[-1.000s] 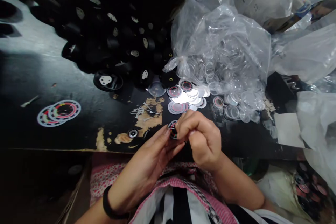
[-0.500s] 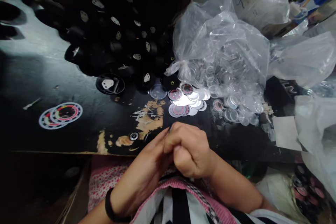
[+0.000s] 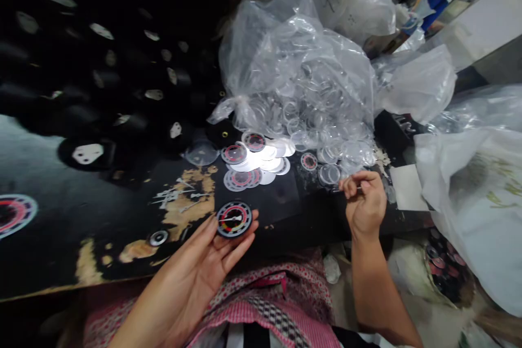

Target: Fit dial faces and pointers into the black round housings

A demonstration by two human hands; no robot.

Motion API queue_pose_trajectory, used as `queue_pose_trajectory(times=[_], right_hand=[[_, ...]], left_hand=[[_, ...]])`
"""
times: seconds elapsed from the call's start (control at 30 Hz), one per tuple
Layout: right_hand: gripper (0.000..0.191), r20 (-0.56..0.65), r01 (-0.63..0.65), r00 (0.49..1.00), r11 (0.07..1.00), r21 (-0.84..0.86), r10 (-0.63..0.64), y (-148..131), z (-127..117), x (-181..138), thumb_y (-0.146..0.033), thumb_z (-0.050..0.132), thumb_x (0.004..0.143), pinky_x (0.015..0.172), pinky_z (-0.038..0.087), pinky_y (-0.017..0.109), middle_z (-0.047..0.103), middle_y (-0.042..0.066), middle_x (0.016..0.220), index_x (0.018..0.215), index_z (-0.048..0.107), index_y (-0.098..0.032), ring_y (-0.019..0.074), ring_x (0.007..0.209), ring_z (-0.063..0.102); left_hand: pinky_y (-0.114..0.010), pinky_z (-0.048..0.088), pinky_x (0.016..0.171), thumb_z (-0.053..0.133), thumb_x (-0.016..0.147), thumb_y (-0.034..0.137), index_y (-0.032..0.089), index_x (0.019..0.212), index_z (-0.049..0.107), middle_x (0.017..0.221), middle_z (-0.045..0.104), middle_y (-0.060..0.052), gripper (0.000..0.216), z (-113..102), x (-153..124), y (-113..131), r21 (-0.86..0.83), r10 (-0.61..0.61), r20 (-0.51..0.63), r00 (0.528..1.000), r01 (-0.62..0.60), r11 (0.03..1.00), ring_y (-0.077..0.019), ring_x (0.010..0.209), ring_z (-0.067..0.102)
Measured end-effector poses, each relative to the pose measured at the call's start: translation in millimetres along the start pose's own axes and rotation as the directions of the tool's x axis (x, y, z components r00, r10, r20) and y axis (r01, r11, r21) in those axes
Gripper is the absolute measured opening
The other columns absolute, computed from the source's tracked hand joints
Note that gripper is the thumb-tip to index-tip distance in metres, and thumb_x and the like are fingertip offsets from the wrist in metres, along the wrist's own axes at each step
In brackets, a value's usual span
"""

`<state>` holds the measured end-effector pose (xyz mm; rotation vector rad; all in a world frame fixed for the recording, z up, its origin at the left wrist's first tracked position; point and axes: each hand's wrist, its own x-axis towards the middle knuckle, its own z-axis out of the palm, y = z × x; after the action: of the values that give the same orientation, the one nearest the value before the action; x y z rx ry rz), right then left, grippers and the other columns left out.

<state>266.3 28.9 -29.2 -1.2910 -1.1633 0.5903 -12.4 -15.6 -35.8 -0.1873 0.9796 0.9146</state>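
My left hand [image 3: 199, 274] holds a small round gauge [image 3: 234, 219] face up between thumb and fingers, near the table's front edge. The gauge has a black dial with red and white markings and a white pointer. Off to the right, my right hand [image 3: 366, 204] has its fingers curled beside the loose clear round covers [image 3: 328, 174]. A thin sliver shows at its fingertips, too small to name. Between the hands and further back lies a pile of printed dial discs [image 3: 242, 178]. Several white pointers [image 3: 173, 196] are scattered left of that pile.
A clear plastic bag [image 3: 289, 54] spills round covers at the back. Many black round housings [image 3: 87, 155] with white plates crowd the back left. A small ring-shaped part [image 3: 158, 237] lies near the front edge. White plastic bags [image 3: 468, 201] stand at the right.
My hands were together, closed around something hidden; now they are apart. The left shows the gauge, and the right has moved out to the clear covers. The view has shifted right.
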Motion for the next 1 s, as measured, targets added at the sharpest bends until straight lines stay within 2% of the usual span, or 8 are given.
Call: queue_pose_trajectory(times=[0.1,0.23,0.33,0.43,0.63,0.83,0.97,1.0], right_hand=[[0.015,0.062,0.056,0.997,0.973,-0.225,-0.043,-13.8,-7.1,-4.3,-0.020,0.050,0.087,0.075,0.046,0.038,0.059,0.002,0.071,0.084,0.065,-0.020,0.0189,0.071,0.058],[0.017,0.294,0.400,0.912,0.781,-0.481,-0.286,-59.1,29.8,-18.9,-0.013,0.055,0.089,0.093,0.040,0.039,0.065,0.004,0.095,0.095,0.068,-0.022,0.0213,0.098,0.057],[0.012,0.727,0.480,0.672,0.831,-0.282,-0.141,-77.0,76.7,-32.3,-0.016,0.057,0.092,0.081,0.041,0.035,0.068,0.003,0.091,0.099,0.066,-0.018,0.0193,0.088,0.059],[0.013,0.848,0.595,0.525,0.746,-0.299,-0.079,-74.2,111.3,-40.7,-0.020,0.055,0.095,0.077,0.038,0.037,0.069,0.007,0.091,0.097,0.066,-0.013,0.0226,0.087,0.057],[0.018,0.878,0.749,0.461,0.588,-0.305,-0.132,-64.5,123.5,-40.2,-0.017,0.048,0.094,0.073,0.036,0.037,0.064,0.007,0.082,0.085,0.063,-0.014,0.0222,0.078,0.053],[0.012,0.819,0.505,0.572,0.763,-0.403,0.054,-79.3,129.4,-38.4,-0.016,0.053,0.091,0.072,0.040,0.031,0.065,0.003,0.078,0.084,0.062,-0.015,0.0170,0.076,0.057],[0.009,0.846,0.260,0.513,0.914,-0.311,0.142,-73.5,122.1,-16.2,-0.015,0.059,0.089,0.066,0.042,0.024,0.067,-0.001,0.076,0.084,0.066,-0.017,0.0124,0.069,0.059],[0.011,0.823,0.236,0.553,0.923,-0.303,0.129,-66.9,118.4,-5.7,-0.016,0.058,0.090,0.068,0.044,0.024,0.069,0.000,0.079,0.086,0.068,-0.018,0.0128,0.071,0.061]], left_hand=[[-0.040,0.058,0.094,0.068,0.087,0.037,0.014,0.104,0.073,0.117,0.073,-0.015,0.030,1.8,-0.7,-0.7,0.080,0.151,-0.013,0.988,-0.149,0.986,-0.0305,0.114,0.067],[-0.038,0.059,0.094,0.080,0.076,0.040,0.020,0.108,0.074,0.120,0.073,-0.009,0.038,4.9,-2.8,-2.6,0.173,0.312,0.048,0.949,-0.315,0.933,-0.0290,0.114,0.066],[-0.033,0.059,0.092,0.081,0.075,0.040,0.027,0.106,0.076,0.126,0.071,-0.004,0.034,5.8,-3.9,-3.7,0.209,0.339,0.046,0.940,-0.341,0.916,-0.0278,0.121,0.062],[-0.031,0.054,0.098,0.081,0.075,0.038,0.034,0.107,0.076,0.135,0.065,0.001,0.033,-1.0,-3.6,-3.8,0.238,0.362,0.044,0.931,-0.361,0.902,-0.0258,0.132,0.054],[-0.029,0.050,0.102,0.084,0.071,0.034,0.029,0.110,0.075,0.131,0.068,-0.002,0.040,-11.9,0.0,-5.4,0.264,0.360,-0.032,0.933,-0.339,0.903,-0.0253,0.128,0.058],[-0.029,0.056,0.094,0.080,0.075,0.040,0.030,0.104,0.076,0.122,0.073,0.000,0.031,-8.3,0.0,-8.8,0.166,0.344,0.001,0.939,-0.340,0.926,-0.0257,0.119,0.064],[-0.031,0.047,0.107,0.081,0.076,0.034,0.033,0.115,0.072,0.138,0.064,0.001,0.040,-18.6,2.4,-2.9,0.337,0.386,-0.005,0.922,-0.362,0.869,-0.0261,0.137,0.049],[-0.033,0.047,0.108,0.080,0.076,0.035,0.033,0.115,0.072,0.138,0.064,0.001,0.040,-19.6,2.8,-1.2,0.325,0.387,0.014,0.922,-0.370,0.870,-0.0269,0.136,0.049]])
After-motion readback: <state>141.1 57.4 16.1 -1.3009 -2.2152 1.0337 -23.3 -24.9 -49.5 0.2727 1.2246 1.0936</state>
